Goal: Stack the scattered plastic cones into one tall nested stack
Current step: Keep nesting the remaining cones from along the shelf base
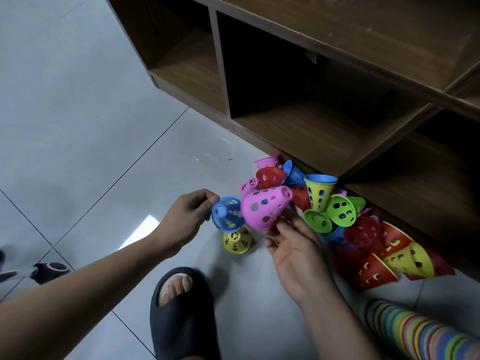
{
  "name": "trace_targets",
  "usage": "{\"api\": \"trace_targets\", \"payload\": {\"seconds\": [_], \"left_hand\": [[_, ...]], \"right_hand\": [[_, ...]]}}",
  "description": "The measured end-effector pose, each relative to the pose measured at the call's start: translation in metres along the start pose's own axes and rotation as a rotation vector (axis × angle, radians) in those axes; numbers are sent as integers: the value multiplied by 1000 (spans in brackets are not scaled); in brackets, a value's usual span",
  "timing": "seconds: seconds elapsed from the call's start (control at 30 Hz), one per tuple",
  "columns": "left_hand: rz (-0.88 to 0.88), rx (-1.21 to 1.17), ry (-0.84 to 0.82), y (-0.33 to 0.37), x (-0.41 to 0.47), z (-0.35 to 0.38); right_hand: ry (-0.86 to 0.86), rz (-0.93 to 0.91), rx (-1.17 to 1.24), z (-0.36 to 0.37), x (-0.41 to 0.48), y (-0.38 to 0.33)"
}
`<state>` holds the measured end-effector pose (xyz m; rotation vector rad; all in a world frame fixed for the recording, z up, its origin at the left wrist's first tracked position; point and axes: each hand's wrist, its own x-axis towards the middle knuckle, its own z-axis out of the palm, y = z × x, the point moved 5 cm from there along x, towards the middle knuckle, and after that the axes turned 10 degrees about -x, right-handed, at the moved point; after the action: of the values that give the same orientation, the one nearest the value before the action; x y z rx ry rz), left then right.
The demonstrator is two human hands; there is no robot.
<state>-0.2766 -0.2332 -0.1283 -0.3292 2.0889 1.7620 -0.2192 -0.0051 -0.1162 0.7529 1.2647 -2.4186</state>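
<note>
A long nested stack [420, 336] is lying at the near right, while many loose cones [363, 237] are lying piled on the floor [104, 126] against the wooden shelf unit [298, 131], so the task appears well advanced but unfinished. The left hand [185, 216] is pinching the rim of a blue cone [228, 213] between its fingers. The right hand [293, 252], palm turned up, is gripping the wide rim of a pink cone [265, 207] with its fingertips, both cones side by side above a yellow cone [237, 240].
</note>
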Motion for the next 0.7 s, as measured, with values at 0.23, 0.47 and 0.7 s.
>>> {"api": "trace_targets", "payload": {"seconds": [0.23, 0.47, 0.7], "left_hand": [[15, 73, -159, -7, -17, 15], [57, 253, -126, -16, -20, 20], [21, 370, -134, -22, -9, 18]], "right_hand": [[-136, -36, -263, 16, -7, 16], [-37, -155, -695, 1, -3, 11], [54, -253, -1174, -21, 18, 9]]}}
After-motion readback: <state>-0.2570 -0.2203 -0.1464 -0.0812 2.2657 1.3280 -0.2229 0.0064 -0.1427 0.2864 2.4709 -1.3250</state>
